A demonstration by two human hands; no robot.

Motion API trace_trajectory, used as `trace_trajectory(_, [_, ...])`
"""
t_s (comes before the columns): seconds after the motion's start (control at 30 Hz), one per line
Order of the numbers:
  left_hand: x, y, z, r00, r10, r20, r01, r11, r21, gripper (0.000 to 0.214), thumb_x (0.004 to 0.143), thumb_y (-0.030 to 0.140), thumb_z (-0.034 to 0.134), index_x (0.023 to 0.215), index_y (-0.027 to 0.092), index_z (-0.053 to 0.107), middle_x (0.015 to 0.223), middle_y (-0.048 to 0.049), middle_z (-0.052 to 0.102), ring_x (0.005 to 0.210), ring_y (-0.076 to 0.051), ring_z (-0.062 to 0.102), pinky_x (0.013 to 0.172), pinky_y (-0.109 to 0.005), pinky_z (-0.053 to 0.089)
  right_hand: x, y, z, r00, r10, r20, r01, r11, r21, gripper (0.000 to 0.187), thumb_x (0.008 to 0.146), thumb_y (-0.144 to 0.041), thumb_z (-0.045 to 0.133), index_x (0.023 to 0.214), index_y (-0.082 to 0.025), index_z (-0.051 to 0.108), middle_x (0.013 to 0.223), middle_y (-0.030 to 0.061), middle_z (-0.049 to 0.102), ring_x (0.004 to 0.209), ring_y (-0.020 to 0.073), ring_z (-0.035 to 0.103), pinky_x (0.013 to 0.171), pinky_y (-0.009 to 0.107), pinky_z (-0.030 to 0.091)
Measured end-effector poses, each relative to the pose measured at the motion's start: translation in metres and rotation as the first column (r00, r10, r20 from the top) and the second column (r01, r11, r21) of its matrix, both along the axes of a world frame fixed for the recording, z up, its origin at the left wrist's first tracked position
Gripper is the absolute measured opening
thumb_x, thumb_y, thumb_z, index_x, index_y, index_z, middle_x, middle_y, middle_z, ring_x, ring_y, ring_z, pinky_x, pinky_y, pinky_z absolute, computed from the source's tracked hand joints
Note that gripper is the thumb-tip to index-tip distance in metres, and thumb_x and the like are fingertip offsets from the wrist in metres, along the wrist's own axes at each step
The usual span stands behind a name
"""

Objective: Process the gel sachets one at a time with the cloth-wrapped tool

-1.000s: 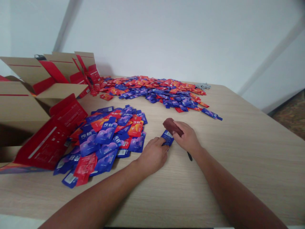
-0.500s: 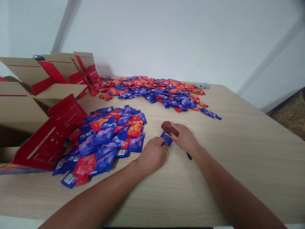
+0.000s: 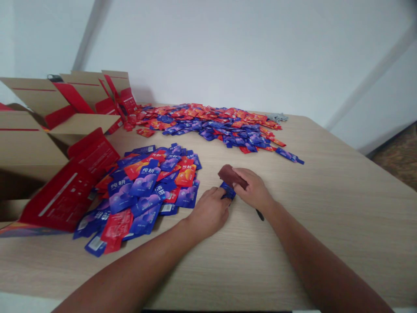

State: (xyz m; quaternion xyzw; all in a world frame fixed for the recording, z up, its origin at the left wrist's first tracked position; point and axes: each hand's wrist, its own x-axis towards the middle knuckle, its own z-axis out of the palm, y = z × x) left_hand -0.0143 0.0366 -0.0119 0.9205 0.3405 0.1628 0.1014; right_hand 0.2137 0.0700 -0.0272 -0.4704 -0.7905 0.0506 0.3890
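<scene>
My left hand (image 3: 208, 211) is closed, pinching the near end of a small blue packet (image 3: 227, 190) that lies on the wooden table (image 3: 325, 208). My right hand (image 3: 253, 190) is closed around a dark maroon tool (image 3: 228, 174) and presses its end onto the same packet. A thin dark tip (image 3: 259, 214) sticks out below my right wrist. Just to the left lies a near pile of blue and red packets (image 3: 146, 187).
A second, wider pile of red and blue packets (image 3: 215, 124) stretches across the far side of the table. Open cardboard boxes with red flaps (image 3: 42, 143) stand at the left. A small grey object (image 3: 276, 117) lies at the far pile's right end.
The maroon tool and my right hand have shifted slightly left over the blue packet. My left hand keeps its pinch in the same spot.
</scene>
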Motion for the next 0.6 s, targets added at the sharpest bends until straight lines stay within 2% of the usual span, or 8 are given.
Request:
trace_trajectory(0.07, [0.000,0.000,-0.001,1.000,0.008,0.004,-0.008,1.000,0.008,0.019,0.097,0.018,0.062,0.110,0.020,0.076,0.116,-0.0109,0.067,0.116,-0.029,0.061,0.106,-0.045,0.054,-0.004,-0.002,0.000,0.993,0.098,0.064,-0.096,0.994,-0.043,0.058,0.085,-0.017,0.066,0.142,-0.023,0.067,0.141,0.0108,0.073,0.126,0.0295,0.069,0.113,0.050,0.055])
trace_trajectory(0.13, [0.001,0.000,-0.002,1.000,0.012,0.003,-0.012,1.000,0.014,0.019,0.097,0.019,0.063,0.111,0.021,0.076,0.116,-0.0106,0.067,0.117,-0.029,0.061,0.105,-0.045,0.054,-0.006,-0.001,-0.002,0.987,0.121,0.107,-0.113,0.991,-0.073,0.059,0.083,-0.017,0.068,0.142,-0.023,0.067,0.142,0.0103,0.072,0.126,0.0306,0.068,0.112,0.051,0.055])
trace_trajectory(0.33, [0.001,0.000,0.000,1.000,0.008,-0.006,-0.008,1.000,0.010,0.022,0.097,0.017,0.061,0.113,0.021,0.075,0.120,-0.0106,0.067,0.118,-0.029,0.061,0.107,-0.045,0.054,-0.002,0.007,-0.007,0.992,-0.014,0.127,0.026,0.995,-0.097,0.056,0.089,-0.019,0.067,0.145,-0.020,0.066,0.140,0.0124,0.073,0.124,0.0316,0.068,0.111,0.051,0.055])
trace_trajectory(0.5, [0.001,-0.001,0.002,1.000,0.012,-0.012,-0.012,1.000,0.000,0.019,0.099,0.018,0.060,0.110,0.021,0.075,0.119,-0.0108,0.067,0.117,-0.029,0.061,0.105,-0.044,0.054,0.008,0.014,-0.014,0.973,-0.176,0.152,0.195,0.973,-0.122,0.054,0.091,-0.023,0.067,0.145,-0.019,0.067,0.140,0.0143,0.073,0.125,0.0338,0.069,0.113,0.052,0.054])
trace_trajectory(0.6, [0.001,-0.001,0.001,1.000,0.013,-0.013,-0.013,1.000,-0.005,0.020,0.099,0.018,0.059,0.110,0.020,0.076,0.118,-0.0108,0.067,0.116,-0.028,0.061,0.105,-0.044,0.054,0.011,0.015,-0.017,0.961,-0.210,0.178,0.235,0.963,-0.134,0.055,0.092,-0.022,0.065,0.147,-0.020,0.065,0.141,0.0140,0.073,0.126,0.0341,0.069,0.113,0.051,0.054])
